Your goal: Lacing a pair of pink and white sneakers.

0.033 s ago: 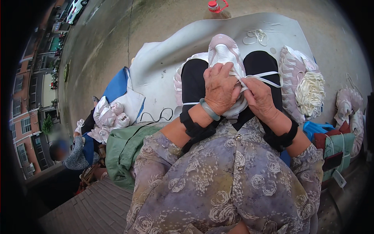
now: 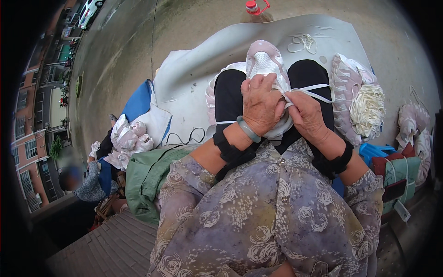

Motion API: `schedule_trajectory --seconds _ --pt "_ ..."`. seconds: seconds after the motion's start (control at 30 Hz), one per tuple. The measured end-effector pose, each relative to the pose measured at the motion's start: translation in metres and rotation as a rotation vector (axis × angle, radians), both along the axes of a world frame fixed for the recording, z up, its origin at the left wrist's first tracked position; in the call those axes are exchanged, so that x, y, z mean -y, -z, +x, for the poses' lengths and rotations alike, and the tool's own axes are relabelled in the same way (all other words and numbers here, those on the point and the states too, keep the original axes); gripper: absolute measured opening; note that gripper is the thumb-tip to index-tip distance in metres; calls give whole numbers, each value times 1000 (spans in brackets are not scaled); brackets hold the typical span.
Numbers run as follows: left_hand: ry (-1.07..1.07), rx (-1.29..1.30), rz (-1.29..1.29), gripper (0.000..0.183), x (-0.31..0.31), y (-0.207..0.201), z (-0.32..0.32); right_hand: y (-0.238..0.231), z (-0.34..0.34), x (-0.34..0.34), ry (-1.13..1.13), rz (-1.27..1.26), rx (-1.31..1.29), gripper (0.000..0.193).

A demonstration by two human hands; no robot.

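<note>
A pale pink and white sneaker (image 2: 264,50) rests between my black-clad knees, its toe pointing away from me. My left hand (image 2: 261,105) lies across its lacing with the fingers curled in, closed at the white shoelace (image 2: 317,86). Beside it, my right hand (image 2: 308,117) pinches the same lace between thumb and forefinger, close to the left thumb. A loop of this lace runs out over my right knee. Both hands cover most of the sneaker's tongue and eyelets, so the exact lacing beneath is hidden.
White sheeting (image 2: 194,87) spreads ahead. To the right are stacked sneakers (image 2: 346,99) and a cream lace bundle (image 2: 368,108); a loose lace (image 2: 302,44) lies farther off. A red-capped bottle (image 2: 256,14) stands beyond. At left are more sneakers (image 2: 127,138) and another person (image 2: 94,184).
</note>
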State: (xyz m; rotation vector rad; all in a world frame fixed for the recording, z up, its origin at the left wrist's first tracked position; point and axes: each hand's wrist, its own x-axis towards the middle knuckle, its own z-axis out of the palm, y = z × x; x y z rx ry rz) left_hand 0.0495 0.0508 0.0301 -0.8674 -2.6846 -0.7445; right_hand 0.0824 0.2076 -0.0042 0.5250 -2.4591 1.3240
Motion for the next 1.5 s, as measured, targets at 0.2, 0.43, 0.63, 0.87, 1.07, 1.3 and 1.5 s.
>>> schedule_trajectory --seconds 0.2,0.43,0.63,0.87,1.07,1.3,1.5 --pt "90 -91 -72 6 -2 -13 -4 -4 5 -2 41 -134 276 48" --pt "-90 -93 -164 5 103 -25 24 -4 9 -1 93 -121 309 59" --pt "-605 27 -389 5 235 8 44 -5 5 -1 15 -85 317 62" --pt "-235 94 -80 25 147 22 20 -12 3 0 35 -85 360 66" --pt "-29 147 43 8 89 4 6 -14 2 -3 50 -67 402 68" --pt "14 519 201 8 142 -44 20 -10 0 -7 26 -95 426 69" --pt "-104 871 301 15 169 -57 30 -10 -2 -6 21 -112 428 64"
